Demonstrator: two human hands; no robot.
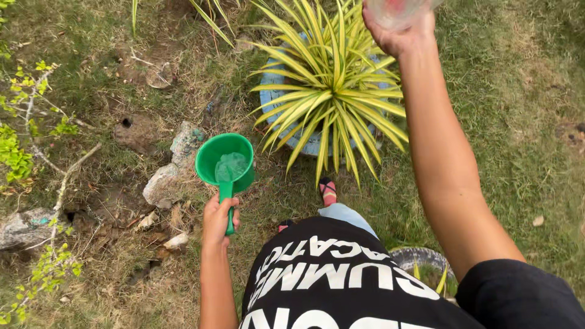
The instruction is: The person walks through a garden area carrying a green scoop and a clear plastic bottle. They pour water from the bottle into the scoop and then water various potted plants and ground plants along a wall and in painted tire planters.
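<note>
In the head view the ground (518, 152) is patchy grass outdoors, greener at the right of the frame and dry, brown and littered with dead stalks at the left, where grey stones (173, 167) lie near the centre left and thin leafy twigs (18, 152) run down the left edge. At the upper middle a yellow-green striped plant (332, 91) spreads over a pale blue round planter (271, 88). The left hand (218, 220), low in the centre left, is clenched around the handle of a green scoop (224, 161) holding some water, just left of the plant. The right hand (399, 30), at the top edge, grips a clear container (396, 9) that is cut off by the frame, so its shape is hard to tell. A second planter (420, 259) at the bottom is mostly hidden behind the black shirt (329, 280).
</note>
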